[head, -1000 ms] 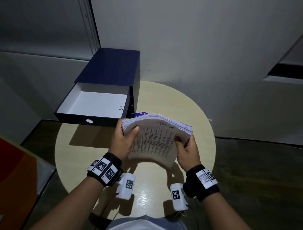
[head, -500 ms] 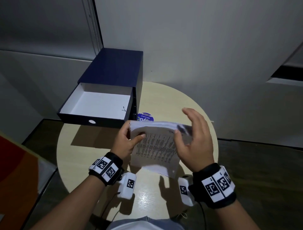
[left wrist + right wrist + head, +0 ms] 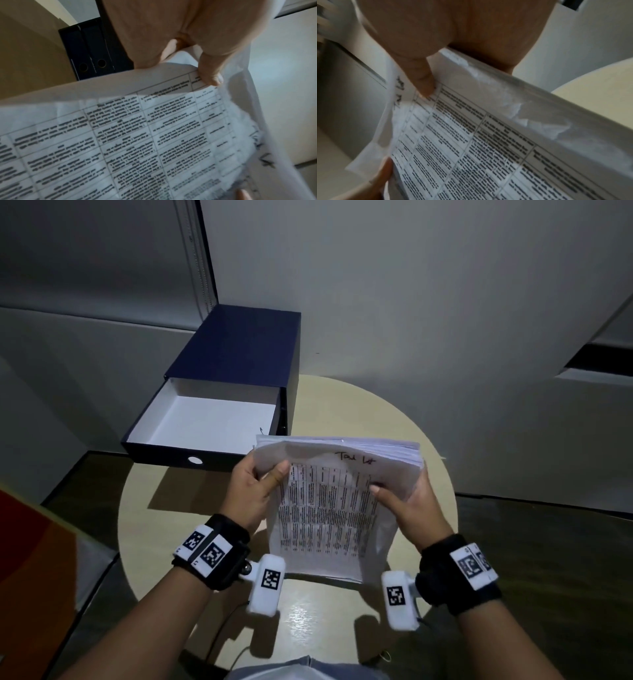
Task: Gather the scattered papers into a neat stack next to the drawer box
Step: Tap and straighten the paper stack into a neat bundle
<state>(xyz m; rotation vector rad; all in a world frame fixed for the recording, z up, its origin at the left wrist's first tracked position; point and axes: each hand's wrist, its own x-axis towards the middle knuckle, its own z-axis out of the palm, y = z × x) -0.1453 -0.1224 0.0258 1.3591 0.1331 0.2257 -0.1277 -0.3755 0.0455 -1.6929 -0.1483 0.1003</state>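
A thick stack of white papers (image 3: 329,508) with printed tables stands on edge on the round table (image 3: 342,412), tilted towards me. My left hand (image 3: 255,491) grips its upper left corner, thumb on the front sheet. My right hand (image 3: 407,501) grips the right side, thumb on the front. The left wrist view shows the papers (image 3: 137,135) under the left hand's thumb (image 3: 209,75); the right wrist view shows the papers (image 3: 488,142) pinched by the right hand's thumb (image 3: 424,83). The dark blue drawer box (image 3: 239,354) stands behind and to the left, its drawer (image 3: 205,426) pulled out and white inside.
The beige table butts against a grey wall (image 3: 411,285) at the back. An orange-red object (image 3: 30,559) sits low at the left. The floor (image 3: 548,559) around the table is dark. Bare tabletop (image 3: 359,405) lies right of the box.
My right hand, lifted open above the stack's top edge half a second ago, has come back down and grips the right side. The stack stands more squared.
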